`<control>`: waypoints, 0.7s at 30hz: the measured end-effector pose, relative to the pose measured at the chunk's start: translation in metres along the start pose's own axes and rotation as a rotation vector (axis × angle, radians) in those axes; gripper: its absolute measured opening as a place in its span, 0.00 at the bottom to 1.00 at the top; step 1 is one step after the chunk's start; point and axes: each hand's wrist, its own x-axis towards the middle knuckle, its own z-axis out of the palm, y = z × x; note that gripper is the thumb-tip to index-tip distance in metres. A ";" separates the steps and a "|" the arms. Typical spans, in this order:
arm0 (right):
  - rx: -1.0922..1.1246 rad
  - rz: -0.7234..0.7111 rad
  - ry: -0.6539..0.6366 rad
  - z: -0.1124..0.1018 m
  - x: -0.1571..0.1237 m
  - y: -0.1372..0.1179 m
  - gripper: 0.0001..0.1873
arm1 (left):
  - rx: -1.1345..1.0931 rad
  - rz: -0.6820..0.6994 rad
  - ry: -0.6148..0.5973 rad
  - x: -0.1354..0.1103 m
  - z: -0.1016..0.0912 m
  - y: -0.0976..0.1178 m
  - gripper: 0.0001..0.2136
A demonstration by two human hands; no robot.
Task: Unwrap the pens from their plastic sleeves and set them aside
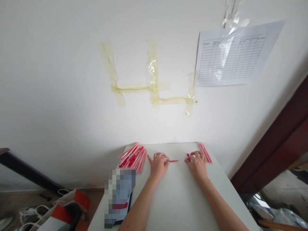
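Note:
My left hand (158, 164) rests on the white table (178, 199), fingers pinched on a thin red pen refill (173, 160) that points to the right. My right hand (197, 164) lies a little to its right, fingers curled around a small red pen part (188, 156). A heap of several pink and red pens (132, 156) lies left of my left hand. Three pink pen barrels (205, 152) lie side by side just right of my right hand.
A blurred-out device (119, 199) sits at the table's left edge. The white wall behind carries strips of yellowed tape (153, 80) and a taped paper chart (234, 54). A dark wooden frame (276, 144) stands at right; boxes and cables (60, 211) lie on the floor at left.

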 end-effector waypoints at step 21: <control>-0.005 0.017 -0.013 0.003 0.000 0.000 0.12 | 0.001 -0.022 -0.046 0.000 -0.005 0.004 0.05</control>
